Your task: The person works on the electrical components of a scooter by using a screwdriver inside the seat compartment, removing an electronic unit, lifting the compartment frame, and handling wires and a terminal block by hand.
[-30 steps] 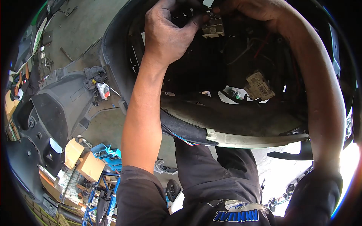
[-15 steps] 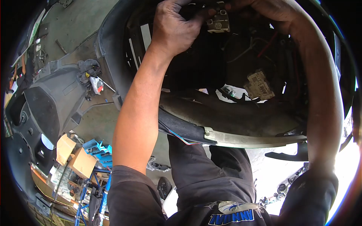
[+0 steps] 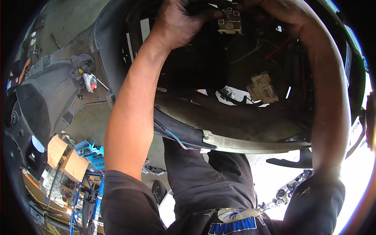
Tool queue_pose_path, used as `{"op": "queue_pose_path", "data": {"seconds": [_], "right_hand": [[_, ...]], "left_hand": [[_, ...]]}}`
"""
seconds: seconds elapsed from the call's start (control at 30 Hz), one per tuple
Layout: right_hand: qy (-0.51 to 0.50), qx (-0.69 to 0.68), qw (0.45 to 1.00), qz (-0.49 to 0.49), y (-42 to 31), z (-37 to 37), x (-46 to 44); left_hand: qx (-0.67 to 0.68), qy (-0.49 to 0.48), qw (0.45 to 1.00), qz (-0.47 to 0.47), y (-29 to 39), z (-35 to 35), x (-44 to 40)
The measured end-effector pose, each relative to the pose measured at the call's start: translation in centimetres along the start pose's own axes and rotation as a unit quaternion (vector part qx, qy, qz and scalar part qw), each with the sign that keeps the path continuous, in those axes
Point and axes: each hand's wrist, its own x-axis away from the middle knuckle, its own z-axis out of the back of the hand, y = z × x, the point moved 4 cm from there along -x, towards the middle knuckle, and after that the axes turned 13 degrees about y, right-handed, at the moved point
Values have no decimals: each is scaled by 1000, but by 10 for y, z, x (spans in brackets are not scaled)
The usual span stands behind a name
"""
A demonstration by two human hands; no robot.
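Note:
Both my hands reach into a large dark curved shell (image 3: 188,113) that looks like a vehicle bumper. At the top, my left hand (image 3: 176,25) is closed, its thumb against the left edge of a pale block-shaped part (image 3: 230,26) with square openings. My right hand (image 3: 280,11) is bent in from the other side, its fingers near that part's upper right. Shadow and the frame's top edge hide most of its fingers. A second pale block-shaped part (image 3: 263,88) sits lower inside the shell, apart from both hands.
Thin coloured wires (image 3: 178,139) run along the shell's near rim. Left of it, another dark moulded panel (image 3: 55,84) lies on the floor with a cloth (image 3: 82,64). Cardboard boxes (image 3: 76,164) and a blue metal frame (image 3: 90,188) stand lower left. Another person's arm (image 3: 25,68) shows far left.
The whole view has shifted slightly, so most things appear a little further left. My hands stay at the upper pale part, which sits slightly further right in the picture.

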Motion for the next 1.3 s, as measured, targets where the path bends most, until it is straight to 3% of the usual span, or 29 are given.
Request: {"op": "queue_pose_path", "data": {"seconds": [0.07,0.3,0.37,0.47,0.57,0.7,0.8,0.83,0.87,0.9,0.97,1.1,1.17,1.3], "right_hand": [[95,65,984,136,11,-14,-19],[37,89,991,89,-5,-4,-7],[108,29,982,150,9,-13,-14],[109,63,973,194,17,-14,-19],[120,-16,978,168,19,-16,-18],[110,19,981,156,18,-13,-17],[143,-12,965,221,5,-6,-9],[123,-151,980,36,-4,2,0],[96,-283,943,-150,-4,2,7],[97,-282,943,-150,10,-2,1],[101,-155,972,142,20,-9,-13],[119,-47,982,139,30,-15,-18],[149,-63,949,269,16,-12,-16],[127,-34,970,204,13,-7,-13]], "left_hand": [[59,-10,998,-2,-10,-1,-2],[21,-5,999,48,5,-2,-1],[29,12,999,9,9,-1,-1],[-4,6,1000,-25,10,2,-2],[0,-6,999,-31,2,1,-4],[15,-16,998,-53,-4,3,-3],[-3,-8,997,-71,2,0,-3],[23,13,999,-43,9,-2,0],[48,34,998,-16,13,-2,1],[48,34,998,-17,12,-1,0],[63,4,998,14,6,-1,1],[76,-19,997,-7,-9,0,-4],[35,-30,997,-64,-6,0,-4],[33,-33,998,-37,-5,0,-2]]}}
